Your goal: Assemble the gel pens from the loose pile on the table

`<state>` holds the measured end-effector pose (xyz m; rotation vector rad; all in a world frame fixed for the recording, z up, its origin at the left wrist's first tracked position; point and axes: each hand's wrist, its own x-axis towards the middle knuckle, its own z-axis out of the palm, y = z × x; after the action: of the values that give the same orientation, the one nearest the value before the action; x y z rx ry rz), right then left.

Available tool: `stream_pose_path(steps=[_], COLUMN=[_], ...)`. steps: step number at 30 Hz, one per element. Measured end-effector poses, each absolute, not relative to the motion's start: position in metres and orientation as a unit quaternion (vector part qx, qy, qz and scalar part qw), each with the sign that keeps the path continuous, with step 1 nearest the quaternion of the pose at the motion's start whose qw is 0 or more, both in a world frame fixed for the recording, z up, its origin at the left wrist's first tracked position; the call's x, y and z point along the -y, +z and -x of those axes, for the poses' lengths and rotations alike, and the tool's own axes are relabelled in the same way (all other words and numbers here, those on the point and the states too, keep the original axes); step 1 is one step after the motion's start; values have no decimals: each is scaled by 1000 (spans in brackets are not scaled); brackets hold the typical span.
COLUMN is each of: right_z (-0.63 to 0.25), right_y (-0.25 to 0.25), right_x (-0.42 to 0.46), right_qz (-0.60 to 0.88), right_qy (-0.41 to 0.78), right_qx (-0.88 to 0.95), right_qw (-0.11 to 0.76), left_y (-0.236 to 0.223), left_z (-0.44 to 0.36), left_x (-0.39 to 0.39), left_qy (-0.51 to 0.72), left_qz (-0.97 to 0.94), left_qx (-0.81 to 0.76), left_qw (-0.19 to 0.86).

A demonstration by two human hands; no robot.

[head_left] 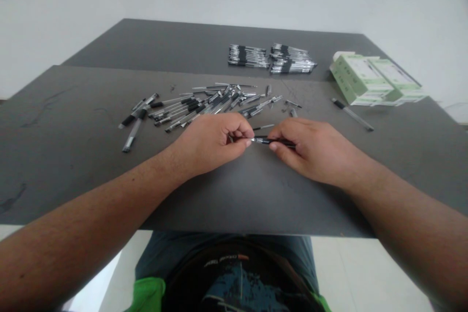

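Observation:
Between my two hands lies a black and clear pen (pixel 261 140), held level just over the table's near half. My left hand (pixel 223 139) pinches its pale left end between thumb and forefinger. The dark part is gripped by my right hand (pixel 305 148), whose fingers hide some of it. Just beyond them a thin dark refill (pixel 263 127) rests on the table. Past my left hand spreads a loose heap of pens and pen parts (pixel 204 102), clear with black grips.
Bundled pens (pixel 248 56) and more pens (pixel 292 58) lie at the back of the grey table (pixel 73 156). Green and white boxes (pixel 360 78) stand at the right, with a single pen (pixel 353 114) before them. A few pens (pixel 135 126) lie at the left.

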<state>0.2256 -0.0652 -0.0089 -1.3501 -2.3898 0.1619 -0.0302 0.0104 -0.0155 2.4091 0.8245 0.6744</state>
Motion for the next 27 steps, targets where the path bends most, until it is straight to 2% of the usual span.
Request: stream_pose_path(steps=[17,23,27], right_z=[-222,-220,-219], right_y=[-10,-8,-7], right_x=[67,70,69], right_qz=[498,502,501], right_qy=[55,60,55], right_qx=[851,839,843], right_qw=[159,201,186], left_y=[-16,-16,-15], left_z=[26,26,26], left_x=[-7,-5,-6], left_qy=[224,230,228], left_qz=[-882,-886,-896], left_qx=[-334,-326,-315], left_qw=[247,238,217])
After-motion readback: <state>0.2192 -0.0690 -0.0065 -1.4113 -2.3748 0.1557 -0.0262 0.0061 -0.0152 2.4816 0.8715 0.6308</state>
